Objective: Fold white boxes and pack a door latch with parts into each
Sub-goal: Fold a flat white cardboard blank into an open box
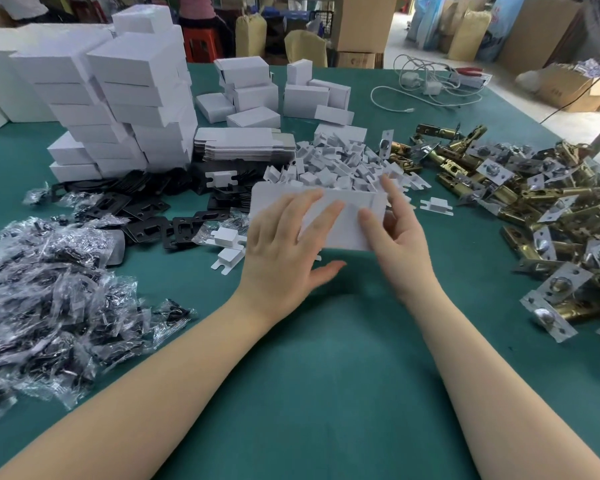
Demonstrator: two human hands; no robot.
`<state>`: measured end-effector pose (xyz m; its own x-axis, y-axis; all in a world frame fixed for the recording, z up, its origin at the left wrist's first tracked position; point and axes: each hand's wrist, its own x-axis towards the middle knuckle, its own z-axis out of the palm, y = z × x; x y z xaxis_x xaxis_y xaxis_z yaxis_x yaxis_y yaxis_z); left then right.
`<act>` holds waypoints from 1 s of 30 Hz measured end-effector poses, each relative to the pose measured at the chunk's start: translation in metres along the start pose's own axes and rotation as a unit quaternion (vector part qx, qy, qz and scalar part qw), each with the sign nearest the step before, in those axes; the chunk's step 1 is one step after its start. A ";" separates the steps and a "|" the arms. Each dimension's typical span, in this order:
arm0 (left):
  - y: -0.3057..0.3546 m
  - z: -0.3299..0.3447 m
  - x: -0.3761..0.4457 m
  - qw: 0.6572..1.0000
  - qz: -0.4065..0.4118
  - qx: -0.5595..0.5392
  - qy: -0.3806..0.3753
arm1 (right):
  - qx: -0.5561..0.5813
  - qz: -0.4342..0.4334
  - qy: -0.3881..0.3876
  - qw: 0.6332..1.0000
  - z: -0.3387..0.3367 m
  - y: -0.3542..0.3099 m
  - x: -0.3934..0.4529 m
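Both hands meet on one white box [340, 223] held just above the green surface [326, 375], near its middle and in front of the heap of small white card inserts [340, 161]. The left hand [284, 247] lies over the box's left part with its fingers spread nearly straight across the top face and the thumb reaching underneath. The right hand [392, 230] grips the box's right end, thumb on the near face and fingers going up behind the far edge. The box looks only partly folded; whether its end flaps are closed cannot be told.

To the right, a wide pile of brass door latches [548, 209] with silver faceplates covers the surface. To the left lies a heap of clear parts bags [49, 292] with dark contents, and beyond it black strike plates [142, 213] are scattered flat. A few loose inserts lie just beside the left hand. Behind the plates rests a stack of flat unfolded box blanks [243, 142], and left of that rises a tall stack of finished white boxes [125, 98]. More folded boxes [278, 91] stand farther back, and white chargers with cables [426, 88] lie near the far right edge
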<state>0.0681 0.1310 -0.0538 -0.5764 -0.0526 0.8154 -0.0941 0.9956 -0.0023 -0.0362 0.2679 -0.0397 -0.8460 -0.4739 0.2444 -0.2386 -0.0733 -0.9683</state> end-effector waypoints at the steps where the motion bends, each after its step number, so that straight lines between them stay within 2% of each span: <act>1: 0.000 0.000 -0.001 0.999 -0.012 0.011 -0.029 | -0.026 -0.010 -0.021 0.999 0.003 0.000 -0.001; 5: 0.001 0.002 -0.003 0.994 -0.076 -0.020 -0.074 | -0.068 -0.027 -0.079 0.994 0.010 -0.001 -0.006; 10: -0.001 0.003 -0.002 0.987 -0.128 -0.071 -0.072 | -0.048 -0.048 -0.008 0.998 0.023 -0.001 -0.015; 14: -0.004 0.003 0.000 0.985 -0.142 -0.082 -0.057 | 0.029 -0.034 0.035 0.998 0.026 -0.005 -0.015; 17: -0.003 0.003 0.001 0.988 -0.132 -0.073 -0.039 | 0.056 -0.034 0.037 0.997 0.025 -0.006 -0.015; 30: -0.001 -0.001 0.001 0.986 -0.140 -0.076 -0.056 | 0.037 -0.039 0.044 0.998 0.029 -0.011 -0.021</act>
<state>0.0688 0.1297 -0.0524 -0.6316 -0.3260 0.7034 -0.1445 0.9409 0.3064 -0.0025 0.2529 -0.0360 -0.8662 -0.3849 0.3187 -0.2713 -0.1733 -0.9468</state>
